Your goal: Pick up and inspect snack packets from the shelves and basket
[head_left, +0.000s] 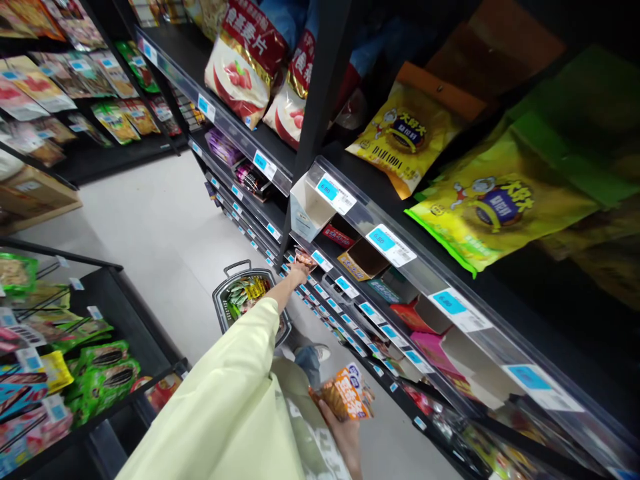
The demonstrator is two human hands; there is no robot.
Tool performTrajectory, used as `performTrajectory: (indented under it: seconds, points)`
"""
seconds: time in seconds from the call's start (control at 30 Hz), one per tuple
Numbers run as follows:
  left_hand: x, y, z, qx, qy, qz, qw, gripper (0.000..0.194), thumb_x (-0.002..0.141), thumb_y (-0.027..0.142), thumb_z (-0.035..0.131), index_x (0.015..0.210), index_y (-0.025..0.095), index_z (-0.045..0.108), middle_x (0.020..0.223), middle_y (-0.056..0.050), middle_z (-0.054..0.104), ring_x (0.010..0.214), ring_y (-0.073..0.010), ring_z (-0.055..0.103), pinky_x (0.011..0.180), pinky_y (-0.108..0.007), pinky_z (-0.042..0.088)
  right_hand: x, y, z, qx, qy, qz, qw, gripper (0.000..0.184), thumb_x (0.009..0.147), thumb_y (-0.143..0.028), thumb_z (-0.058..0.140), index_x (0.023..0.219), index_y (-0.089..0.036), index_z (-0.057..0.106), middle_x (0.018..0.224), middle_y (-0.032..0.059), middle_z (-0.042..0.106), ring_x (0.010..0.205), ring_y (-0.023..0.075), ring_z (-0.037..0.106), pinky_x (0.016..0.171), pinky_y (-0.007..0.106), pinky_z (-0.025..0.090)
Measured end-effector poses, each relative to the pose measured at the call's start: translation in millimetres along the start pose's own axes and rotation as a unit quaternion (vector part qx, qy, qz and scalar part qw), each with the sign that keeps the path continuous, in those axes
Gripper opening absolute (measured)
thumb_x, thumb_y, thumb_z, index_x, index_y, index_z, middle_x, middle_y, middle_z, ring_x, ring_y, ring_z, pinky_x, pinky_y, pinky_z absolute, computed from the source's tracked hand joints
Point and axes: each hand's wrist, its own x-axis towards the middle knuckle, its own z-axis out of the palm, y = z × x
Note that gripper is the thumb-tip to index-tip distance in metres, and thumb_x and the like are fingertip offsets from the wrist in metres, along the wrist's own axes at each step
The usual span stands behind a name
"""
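Head, orange packet (349, 393) in right hand (342, 432), small packet (305, 257) at left hand (299, 271)

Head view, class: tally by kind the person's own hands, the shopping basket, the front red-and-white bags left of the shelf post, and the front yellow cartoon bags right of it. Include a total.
Hands (left hand, right hand): 2
Basket: 1
Red-and-white bags: 2
Yellow bags: 2
Total: 7

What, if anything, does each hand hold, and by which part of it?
The right hand holds an orange packet by its lower edge. The left hand is at a small packet; its grip cannot be told.
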Motion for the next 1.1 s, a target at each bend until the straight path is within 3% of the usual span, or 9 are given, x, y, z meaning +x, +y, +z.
performTrajectory:
  seconds: [0.13, 0.23, 0.33, 0.4, 0.6, 0.73, 0.8, 0.97, 1.1]
  points:
    - [-3, -4, -5.1, 0.047, -0.044, -0.066, 0.996, 0.037, 0.085, 0.03, 0.066, 0.12, 0.015, 0.061, 0.126, -0.012, 0.06, 0.123, -0.0307, 0.053, 0.104, -0.062, 0.039, -1, -2, 2, 0.009, -0.003, 0.012, 1.0, 0.054, 0.045, -0.044, 0.085, 0.09, -0.016, 0.076, 0.09, 0.0061, 0.077, 0.096, 0.0353, 0.07, 0.086, 0.041, 0.057]
    - [-5, -6, -7.4, 0.064, -0.04, -0.074, 0.994, 0.041, 0.078, 0.022, 0.069, 0.119, 0.018, 0.064, 0.127, -0.016, 0.062, 0.124, -0.0388, 0.051, 0.101, -0.074, 0.031, -5, -6, 6, 0.009, 0.02, 0.003, 1.0, 0.055, 0.042, -0.045, 0.085, 0.086, -0.015, 0.075, 0.088, 0.007, 0.077, 0.094, 0.0355, 0.07, 0.084, 0.039, 0.058]
    - [-8, -6, -8.2, 0.076, -0.024, -0.067, 0.995, 0.044, 0.077, 0.018, 0.068, 0.12, 0.02, 0.065, 0.129, -0.018, 0.06, 0.125, -0.0416, 0.049, 0.098, -0.077, 0.029, -11, -11, 12, 0.014, 0.06, -0.02, 0.998, 0.055, 0.042, -0.047, 0.083, 0.086, -0.017, 0.073, 0.091, 0.0057, 0.076, 0.096, 0.035, 0.069, 0.088, 0.04, 0.056]
    - [-9, -6, -8.3, 0.082, -0.015, -0.059, 0.995, 0.041, 0.08, 0.02, 0.066, 0.12, 0.019, 0.064, 0.129, -0.018, 0.061, 0.124, -0.0397, 0.05, 0.098, -0.074, 0.033, -14, -13, 14, 0.022, 0.065, -0.028, 0.997, 0.053, 0.043, -0.048, 0.082, 0.086, -0.018, 0.072, 0.091, 0.0049, 0.075, 0.097, 0.0351, 0.069, 0.09, 0.041, 0.055]
    - [-25, -14, -10.1, 0.091, 0.023, -0.013, 0.996, 0.033, 0.09, 0.037, 0.058, 0.114, 0.015, 0.062, 0.121, -0.009, 0.062, 0.116, -0.0245, 0.056, 0.101, -0.051, 0.043, -16, -25, 9, 0.03, -0.007, -0.01, 0.999, 0.049, 0.045, -0.046, 0.083, 0.084, -0.017, 0.076, 0.088, 0.0077, 0.077, 0.094, 0.0374, 0.07, 0.091, 0.046, 0.053]
    - [-46, -27, -10.8, 0.086, 0.08, 0.036, 0.992, 0.022, 0.088, 0.023, 0.057, 0.106, 0.014, 0.066, 0.116, -0.013, 0.065, 0.122, -0.0268, 0.05, 0.105, -0.046, 0.034, -9, -27, 5, 0.028, -0.067, 0.019, 0.997, 0.051, 0.045, -0.044, 0.084, 0.088, -0.017, 0.077, 0.092, 0.0079, 0.077, 0.097, 0.0372, 0.07, 0.092, 0.045, 0.052]
    - [-55, -33, -8.9, 0.08, 0.108, 0.058, 0.989, 0.027, 0.085, 0.017, 0.057, 0.11, 0.014, 0.065, 0.119, -0.015, 0.064, 0.124, -0.0267, 0.047, 0.106, -0.043, 0.031, -4, -22, 6, 0.026, -0.074, 0.023, 0.997, 0.053, 0.046, -0.044, 0.084, 0.091, -0.017, 0.077, 0.094, 0.0079, 0.077, 0.098, 0.0366, 0.07, 0.092, 0.044, 0.053]
    - [-63, -39, 2.2, 0.062, 0.139, 0.08, 0.985, 0.039, 0.078, 0.018, 0.061, 0.116, 0.014, 0.059, 0.122, -0.014, 0.06, 0.122, -0.0272, 0.045, 0.101, -0.041, 0.034, 2, -11, 13, 0.006, -0.063, 0.033, 0.997, 0.051, 0.049, -0.044, 0.084, 0.09, -0.014, 0.077, 0.091, 0.0092, 0.078, 0.096, 0.0359, 0.07, 0.089, 0.042, 0.054]
    - [-57, -39, 7.7, 0.053, 0.144, 0.079, 0.985, 0.044, 0.072, 0.022, 0.067, 0.114, 0.014, 0.059, 0.12, -0.014, 0.059, 0.12, -0.0283, 0.044, 0.1, -0.042, 0.035, -3, -19, 16, 0.012, -0.082, 0.016, 0.996, 0.048, 0.053, -0.041, 0.083, 0.092, -0.014, 0.077, 0.095, 0.0102, 0.077, 0.097, 0.0352, 0.07, 0.09, 0.042, 0.054]
